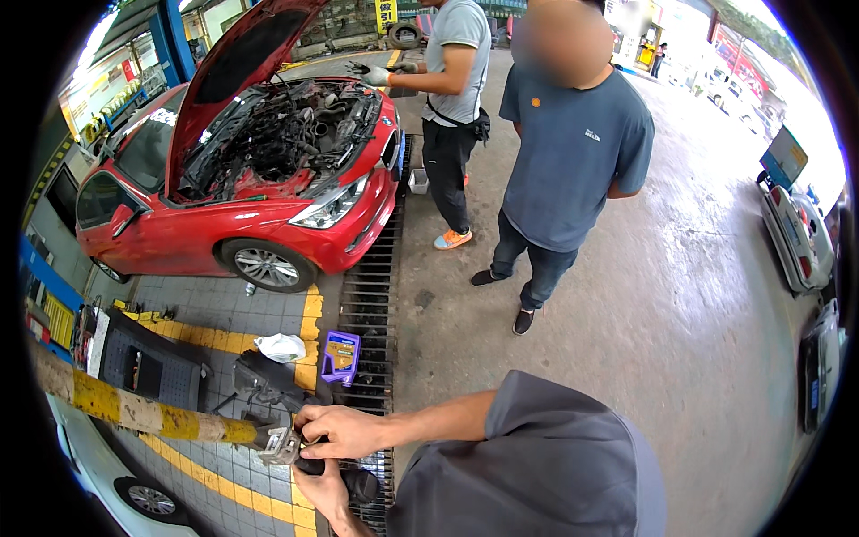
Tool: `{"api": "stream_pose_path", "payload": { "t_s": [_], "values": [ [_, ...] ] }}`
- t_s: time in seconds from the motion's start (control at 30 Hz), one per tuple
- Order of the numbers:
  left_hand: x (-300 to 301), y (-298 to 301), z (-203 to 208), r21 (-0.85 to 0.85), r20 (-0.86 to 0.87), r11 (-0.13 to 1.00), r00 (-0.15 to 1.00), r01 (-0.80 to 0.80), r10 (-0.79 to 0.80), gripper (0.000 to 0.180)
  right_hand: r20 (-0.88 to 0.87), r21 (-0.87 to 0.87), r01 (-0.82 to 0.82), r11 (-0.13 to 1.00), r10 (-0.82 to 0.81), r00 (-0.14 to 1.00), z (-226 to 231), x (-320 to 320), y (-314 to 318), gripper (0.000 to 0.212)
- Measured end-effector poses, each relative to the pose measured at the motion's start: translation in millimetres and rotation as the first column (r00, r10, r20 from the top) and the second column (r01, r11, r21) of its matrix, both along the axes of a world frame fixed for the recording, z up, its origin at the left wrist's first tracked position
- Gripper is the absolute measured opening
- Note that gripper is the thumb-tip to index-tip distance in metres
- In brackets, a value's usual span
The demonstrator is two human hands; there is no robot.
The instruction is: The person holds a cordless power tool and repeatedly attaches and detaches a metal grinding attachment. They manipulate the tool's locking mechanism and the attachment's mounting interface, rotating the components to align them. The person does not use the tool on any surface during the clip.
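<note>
My right hand (344, 431) reaches in from the right, its fingers bent and pressed together at a grey metal part (282, 445) by the end of a striped pole. Below it, my left hand (320, 490) comes up from the lower edge and is wrapped around a small black piece (310, 466) touching that metal part. What my right fingertips pinch is hidden. A dark plastic part (264, 380) lies just beyond my hands.
The yellow-and-white pole (143, 412) crosses from the left. A purple jug (341, 356) stands on the floor grate (367, 309), near a white bag (281, 347). Beyond is a red car (224, 224), hood raised. One person (577, 161) faces me; another (452, 98) wears gloves.
</note>
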State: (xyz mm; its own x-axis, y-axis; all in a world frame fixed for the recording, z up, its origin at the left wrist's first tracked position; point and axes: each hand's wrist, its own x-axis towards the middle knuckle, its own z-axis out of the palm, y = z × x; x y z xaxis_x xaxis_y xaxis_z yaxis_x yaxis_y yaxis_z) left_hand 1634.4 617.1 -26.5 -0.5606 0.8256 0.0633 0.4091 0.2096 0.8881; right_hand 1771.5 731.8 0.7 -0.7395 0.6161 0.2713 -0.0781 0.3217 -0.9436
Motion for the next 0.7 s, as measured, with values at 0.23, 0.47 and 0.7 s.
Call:
{"api": "stream_pose_path", "payload": {
  "t_s": [0.23, 0.47, 0.7],
  "values": [
    [1, 5, 30, 0.174, 0.432, 0.973, 0.876, 0.153, -0.215, 0.056, -0.035, 0.162, 0.021, 0.987, -0.016, 0.999, 0, -6, 19, 0.031],
    [-7, 7, 31, 0.100, 0.644, 0.982, 0.742, 0.157, -0.185, 0.031, 0.095, -0.014, 0.025, 1.000, -0.023, 0.995, 9, -5, 37, 0.034],
    [-2, 6, 37, 0.178, 0.782, 0.974, 0.580, 0.142, -0.228, 0.030, 0.197, -0.108, -0.031, 0.994, 0.052, 0.979, 16, -6, 46, 0.044]
  ]
}}
